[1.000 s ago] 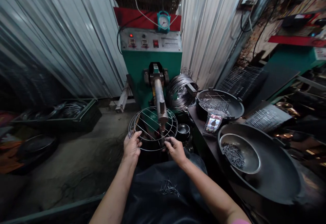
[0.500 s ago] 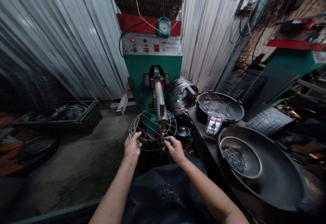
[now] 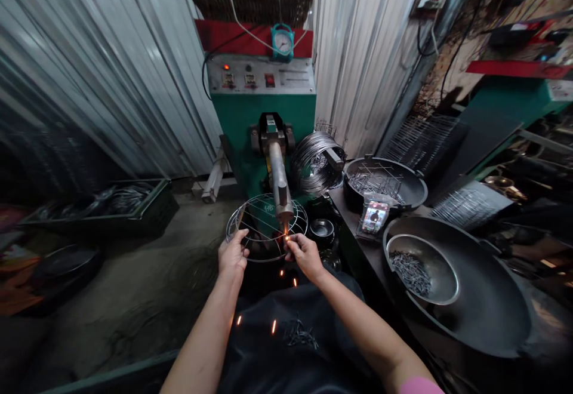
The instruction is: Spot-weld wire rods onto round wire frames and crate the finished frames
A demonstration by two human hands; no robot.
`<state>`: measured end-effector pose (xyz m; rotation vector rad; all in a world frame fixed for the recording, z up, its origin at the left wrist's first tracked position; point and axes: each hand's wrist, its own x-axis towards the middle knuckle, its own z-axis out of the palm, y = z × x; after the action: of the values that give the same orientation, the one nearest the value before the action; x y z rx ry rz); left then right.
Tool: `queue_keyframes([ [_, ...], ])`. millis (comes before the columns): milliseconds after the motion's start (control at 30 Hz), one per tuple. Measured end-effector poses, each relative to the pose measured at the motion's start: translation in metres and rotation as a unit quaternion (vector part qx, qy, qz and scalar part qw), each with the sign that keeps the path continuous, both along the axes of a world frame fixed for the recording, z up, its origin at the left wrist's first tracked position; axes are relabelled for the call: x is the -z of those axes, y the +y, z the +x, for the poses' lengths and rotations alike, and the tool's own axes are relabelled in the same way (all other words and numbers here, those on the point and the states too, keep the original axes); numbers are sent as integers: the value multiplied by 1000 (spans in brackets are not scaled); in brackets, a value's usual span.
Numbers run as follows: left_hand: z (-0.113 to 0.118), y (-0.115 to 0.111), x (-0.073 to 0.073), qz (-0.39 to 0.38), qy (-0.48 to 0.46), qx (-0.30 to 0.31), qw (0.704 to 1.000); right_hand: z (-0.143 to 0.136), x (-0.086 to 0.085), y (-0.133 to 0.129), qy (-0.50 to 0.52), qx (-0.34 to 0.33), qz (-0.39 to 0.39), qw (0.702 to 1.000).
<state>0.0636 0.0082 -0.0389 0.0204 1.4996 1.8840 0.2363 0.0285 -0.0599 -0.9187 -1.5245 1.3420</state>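
A round wire rack [image 3: 264, 240] with crossbars and two rings lies under the metal electrode arm [image 3: 279, 182] of a green machine [image 3: 264, 107]. My left hand [image 3: 233, 253] grips the rack's left front edge between thumb and fingers. Close to the electrode tip, my right hand [image 3: 304, 253] pinches something small at the rack's right front side; its fingers mostly hide it. An orange glow shows at the tip, and sparks fall over the dark apron [image 3: 268, 358]. Short metal pins [image 3: 301, 334] lie on the apron.
Right of the machine hangs a wire coil [image 3: 319, 164]. Beyond it are a pan of wire parts [image 3: 414, 188], a lit phone [image 3: 375, 217] and a large wok [image 3: 487, 298] holding a bowl of pins [image 3: 409, 273]. A green crate [image 3: 147, 212] stands on the left.
A bright glow and flying sparks have appeared at the electrode tip. The view has shifted slightly; both hands remain at the rack in nearly the same positions.
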Motion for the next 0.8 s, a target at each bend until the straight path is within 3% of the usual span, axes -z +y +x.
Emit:
queue_keyframes([
  [333,8,-10,-5,-28,4,-8,1000,-3,-2,0,-16,18,11,1000],
  [433,-5,-21,-13,-69,-18,54,996,22,-1,-6,-25,61,15,998],
  [533,-33,-24,-24,-143,-19,148,978,72,16,-19,-84,95,-4,992],
  [633,-58,-11,-32,-175,-1,239,955,119,44,-41,-137,67,-127,980],
  [700,-64,-1,-33,-179,-11,298,937,139,61,-58,-165,53,-188,967],
  [800,-60,1,-27,-163,10,321,933,151,77,-76,-213,64,-175,959],
])
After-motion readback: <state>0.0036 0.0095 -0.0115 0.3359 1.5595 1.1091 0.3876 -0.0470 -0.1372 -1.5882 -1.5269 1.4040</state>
